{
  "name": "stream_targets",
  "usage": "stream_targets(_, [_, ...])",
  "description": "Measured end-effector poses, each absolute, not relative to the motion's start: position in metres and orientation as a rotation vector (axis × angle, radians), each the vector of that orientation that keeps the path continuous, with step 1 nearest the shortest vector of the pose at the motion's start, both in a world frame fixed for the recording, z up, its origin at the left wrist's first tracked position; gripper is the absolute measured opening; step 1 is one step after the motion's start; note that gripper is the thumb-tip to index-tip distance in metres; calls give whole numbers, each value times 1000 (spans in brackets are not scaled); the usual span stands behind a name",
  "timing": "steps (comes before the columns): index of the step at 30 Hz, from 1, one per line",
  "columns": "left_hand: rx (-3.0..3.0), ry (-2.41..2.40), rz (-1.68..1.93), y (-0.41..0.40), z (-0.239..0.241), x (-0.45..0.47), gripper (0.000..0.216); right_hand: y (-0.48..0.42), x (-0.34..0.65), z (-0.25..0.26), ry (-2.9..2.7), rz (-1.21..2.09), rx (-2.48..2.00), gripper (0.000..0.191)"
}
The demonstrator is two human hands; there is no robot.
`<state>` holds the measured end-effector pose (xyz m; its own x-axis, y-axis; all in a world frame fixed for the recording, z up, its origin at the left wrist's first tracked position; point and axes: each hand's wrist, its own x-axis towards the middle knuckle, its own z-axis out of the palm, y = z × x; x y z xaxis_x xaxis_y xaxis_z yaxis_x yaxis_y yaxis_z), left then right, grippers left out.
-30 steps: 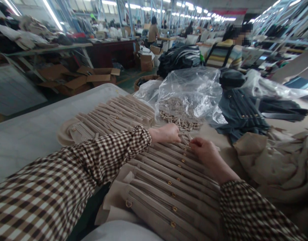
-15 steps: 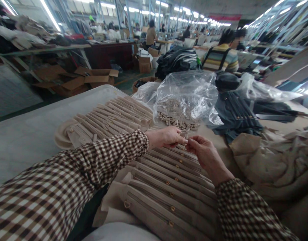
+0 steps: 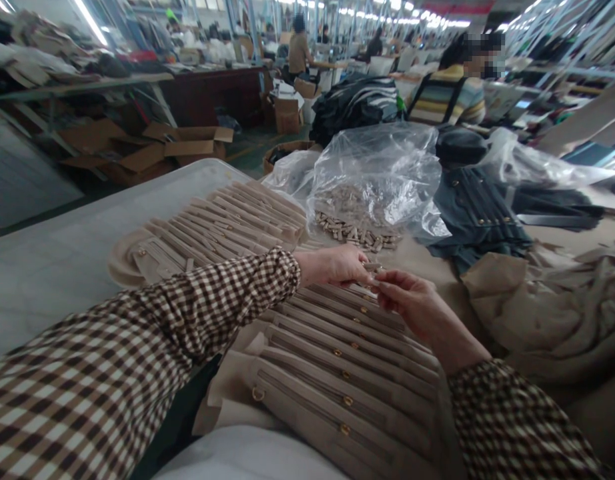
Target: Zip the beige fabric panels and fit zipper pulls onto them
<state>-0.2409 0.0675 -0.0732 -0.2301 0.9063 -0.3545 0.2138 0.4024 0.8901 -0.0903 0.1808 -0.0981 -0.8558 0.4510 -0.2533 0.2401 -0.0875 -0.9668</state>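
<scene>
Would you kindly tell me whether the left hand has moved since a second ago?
Yes: judged against the clear plastic bag, the left hand has shifted slightly rightward and toward the wearer.

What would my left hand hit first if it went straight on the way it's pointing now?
Most likely the fingertips of your right hand. Your left hand points across towards them, and they look very close, perhaps already touching; depth is hard to judge here.
</scene>
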Motion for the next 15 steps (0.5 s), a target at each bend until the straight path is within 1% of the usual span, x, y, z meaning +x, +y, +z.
stream_targets(2, [1041,1754,828,69,-72,-239,14,181,-90,-102,-2197,1909,-790,32])
stream_targets(5, [1108,1840,716,71,-71,-240,16,183,-90,-109,-2554,1486,-783,25])
stream_targets(8, [1160,1898,629,73,-70,-242,21,185,-88,-112,-2702,1176,-700,22])
stream_targets(15, [1174,1944,505,74,-63,-242,13,189,-89,-115,-2804,1034,-720,19])
